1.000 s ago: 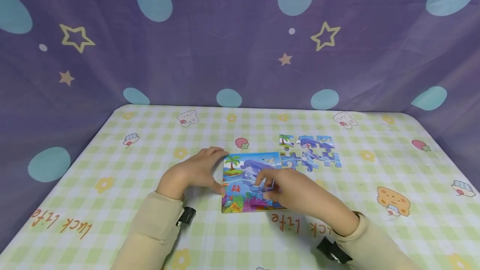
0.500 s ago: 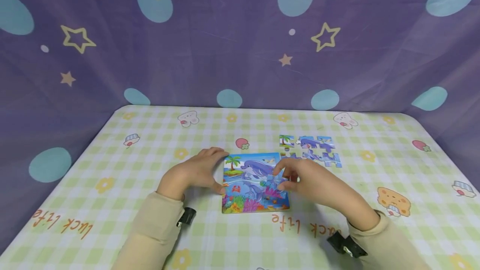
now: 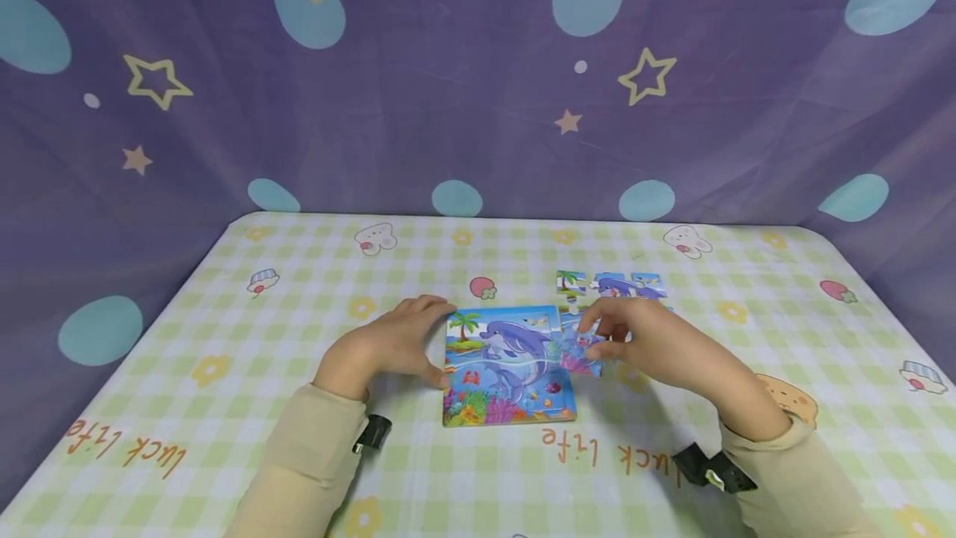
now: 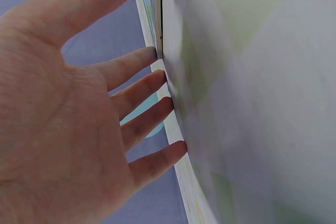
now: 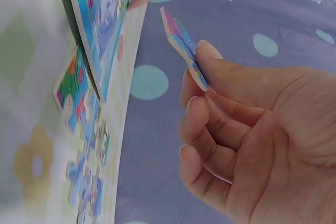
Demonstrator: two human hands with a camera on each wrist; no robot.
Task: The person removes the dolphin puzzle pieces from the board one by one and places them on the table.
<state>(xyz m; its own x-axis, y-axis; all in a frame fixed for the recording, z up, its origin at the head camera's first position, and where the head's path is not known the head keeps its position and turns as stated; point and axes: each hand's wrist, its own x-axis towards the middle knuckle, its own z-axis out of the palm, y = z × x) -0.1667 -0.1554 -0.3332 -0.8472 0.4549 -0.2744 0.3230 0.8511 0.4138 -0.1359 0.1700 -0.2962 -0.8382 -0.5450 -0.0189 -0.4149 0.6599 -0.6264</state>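
A square puzzle board [image 3: 515,359] with a dolphin-and-sea picture lies flat on the table. My left hand [image 3: 392,344] rests at its left side, thumb and fingers spread; in the left wrist view, straight fingertips touch the board's edge and the cloth. My right hand [image 3: 657,347] is just off the board's right side. Between thumb and index finger it pinches a pink-and-blue puzzle piece [image 5: 184,51], raised above the table. Several loose pieces [image 3: 627,285] lie beyond, partly hidden behind that hand. One green-and-blue piece [image 5: 79,93] sits beside the board in the right wrist view.
A green-and-white checked cloth [image 3: 299,272] with printed figures covers the table. Behind it hangs a purple curtain [image 3: 448,65] with stars and ovals. Black clips [image 3: 372,432] sit at both sleeve cuffs.
My right hand has moved from over the board to the right, carrying the puzzle piece and uncovering the board's lower right part. My left hand has stayed in place.
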